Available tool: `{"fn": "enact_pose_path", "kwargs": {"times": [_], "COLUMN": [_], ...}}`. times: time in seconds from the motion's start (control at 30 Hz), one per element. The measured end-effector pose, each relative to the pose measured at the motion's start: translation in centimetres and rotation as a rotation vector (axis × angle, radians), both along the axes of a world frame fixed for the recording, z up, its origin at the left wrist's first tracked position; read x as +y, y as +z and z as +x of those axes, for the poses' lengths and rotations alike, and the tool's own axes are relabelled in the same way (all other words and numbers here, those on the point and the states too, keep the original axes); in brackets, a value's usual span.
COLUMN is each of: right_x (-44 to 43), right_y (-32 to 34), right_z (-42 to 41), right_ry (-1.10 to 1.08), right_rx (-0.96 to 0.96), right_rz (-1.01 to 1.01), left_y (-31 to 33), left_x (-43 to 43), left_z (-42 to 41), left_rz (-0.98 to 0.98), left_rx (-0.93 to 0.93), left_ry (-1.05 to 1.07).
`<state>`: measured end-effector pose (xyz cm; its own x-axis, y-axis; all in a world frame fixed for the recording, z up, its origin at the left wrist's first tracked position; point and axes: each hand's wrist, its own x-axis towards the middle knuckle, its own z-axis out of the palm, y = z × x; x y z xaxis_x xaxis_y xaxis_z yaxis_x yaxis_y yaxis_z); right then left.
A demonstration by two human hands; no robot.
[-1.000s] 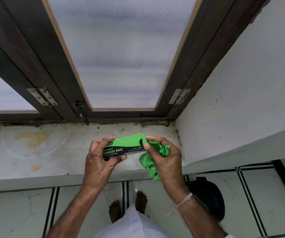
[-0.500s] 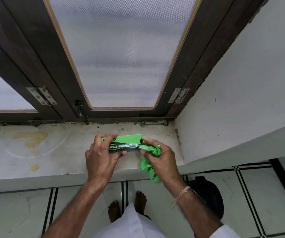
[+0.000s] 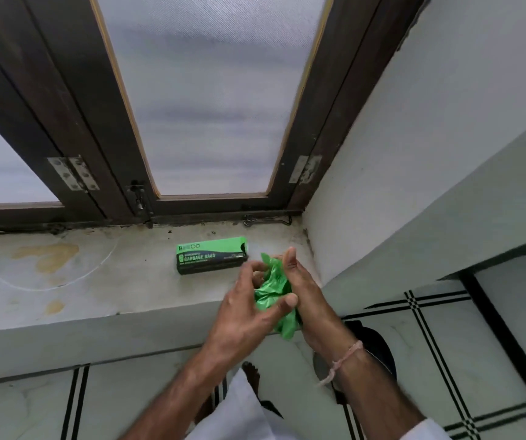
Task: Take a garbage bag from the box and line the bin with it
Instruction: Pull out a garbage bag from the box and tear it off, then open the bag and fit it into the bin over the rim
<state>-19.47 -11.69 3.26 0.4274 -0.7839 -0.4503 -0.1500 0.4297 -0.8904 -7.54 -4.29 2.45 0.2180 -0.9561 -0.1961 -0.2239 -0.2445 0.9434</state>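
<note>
1. A green and black box [image 3: 212, 255] printed "GARBAGE BAGS" lies flat on a stained pale window sill [image 3: 96, 281]. No hand touches it.
2. Behind the box stands a dark wooden window frame with a frosted pane [image 3: 214, 90].
3. Just right of the box, and nearer the person, a crumpled green garbage bag [image 3: 271, 289] is held in the air over the sill's front edge. It is out of the box and still bunched up.
4. The left hand [image 3: 246, 315], on the side of the bag nearer the box, has curled fingers and presses its thumb into the green plastic, gripping it.
5. The right hand [image 3: 306, 300], on the side of the bag away from the box, cups the bag, fingers wrapped behind it and thumb pointing up. A pale thread [image 3: 344, 360] circles its wrist.
6. Down on the tiled floor, right of the box and well below it, sits a dark round bin [image 3: 379, 344], partly hidden by the right forearm. No liner shows on the visible part.
7. A bare foot [image 3: 250, 371] shows on the floor, below the box and nearer the person.
</note>
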Motion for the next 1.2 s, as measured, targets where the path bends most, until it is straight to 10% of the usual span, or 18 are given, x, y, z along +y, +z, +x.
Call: {"fn": "enact_pose_path", "kwargs": {"times": [0.3, 0.57, 0.87, 1.2], "right_x": [3.8, 6.3, 10.0, 15.1], "right_y": [-0.5, -3.3, 0.5, 1.6], "right_z": [-9.1, -24.8, -38.7, -49.1], "right_ry": [-0.100, -0.092, 0.126, 0.020], "right_rx": [-0.099, -0.051, -0.123, 0.049], "right_rz": [0.034, -0.096, 0.011, 0.004], "left_y": [-0.4, -4.2, -1.1, -1.3], "left_x": [4.3, 9.6, 13.1, 18.2], "left_z": [-5.5, -19.2, -37.2, -40.5], "left_rz": [0.019, 0.087, 0.058, -0.039], "left_rx": [0.460, 0.412, 0.364, 0.444], "left_ry": [0.343, 0.615, -0.037, 0.212]}}
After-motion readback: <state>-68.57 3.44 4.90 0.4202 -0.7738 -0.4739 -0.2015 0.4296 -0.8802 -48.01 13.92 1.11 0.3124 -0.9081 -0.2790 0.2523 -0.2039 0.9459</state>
